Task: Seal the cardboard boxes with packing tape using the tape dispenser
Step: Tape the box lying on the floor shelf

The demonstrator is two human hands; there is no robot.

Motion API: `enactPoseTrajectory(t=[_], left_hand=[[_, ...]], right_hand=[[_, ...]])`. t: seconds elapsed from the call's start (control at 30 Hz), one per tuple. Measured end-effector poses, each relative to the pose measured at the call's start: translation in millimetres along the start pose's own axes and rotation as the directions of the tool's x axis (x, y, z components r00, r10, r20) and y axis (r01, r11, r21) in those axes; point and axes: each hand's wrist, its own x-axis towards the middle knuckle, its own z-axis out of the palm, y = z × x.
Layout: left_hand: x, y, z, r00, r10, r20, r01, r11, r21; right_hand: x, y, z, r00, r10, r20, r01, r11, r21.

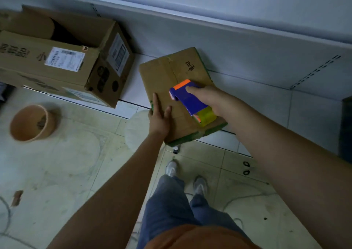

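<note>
Right hand point(211, 100) grips tape dispenser point(190, 100) atop box point(162, 73), left hand point(159, 119) alongside.

Round brown paper tub point(32, 123) sat on the pale tiled floor point(76, 163), lying tilted w/ its mouth showing. Two small black rings point(246, 167) lay nr the grey wall base. Small brown scrap point(17, 197) lay bottom left.

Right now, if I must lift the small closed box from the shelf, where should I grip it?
Probably its two long side edges, from above. The small closed box lies flat, overhanging the shelf; the left hand already presses one edge.
</note>
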Motion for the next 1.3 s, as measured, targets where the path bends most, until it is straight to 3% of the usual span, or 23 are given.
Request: enactPoseTrajectory(t=[0.13,0.23,0.4,0.6,0.77,0.9,1.3], left_hand=[[14,7,0,0.997,-0.043,0.069,0.039,0.997,0.063],[10,16,7,0.996,-0.067,0.059,0.063,0.996,0.057],[16,18,12,0.998,-0.06,0.036,0.055,0.993,0.107],[6,29,7,0.991,-0.122,0.047,0.114,0.984,0.139],[3,39,9,0.988,-0.149,0.026,0.143,0.977,0.161],[3,37,8,0.988,-0.152,0.041,0.144,0.976,0.161],[6,35,7,0.986,-0.16,0.046,0.15,0.974,0.173]], right_hand=[[-20,17,-7,0.978,0.061,0.201,-0.098,0.978,0.184],[-40,38,-12,0.959,0.083,0.272,-0.137,0.973,0.186],[-81,88,-23,0.969,0.099,0.225,-0.134,0.98,0.146],[-99,109,-16,0.974,0.096,0.203,-0.155,0.941,0.299],[-110,123,-14,0.962,0.145,0.232,-0.189,0.965,0.181],[-113,145,-13,0.977,0.164,0.133,-0.174,0.983,0.062],[-115,161,-4,0.969,0.199,0.143,-0.212,0.974,0.079]])
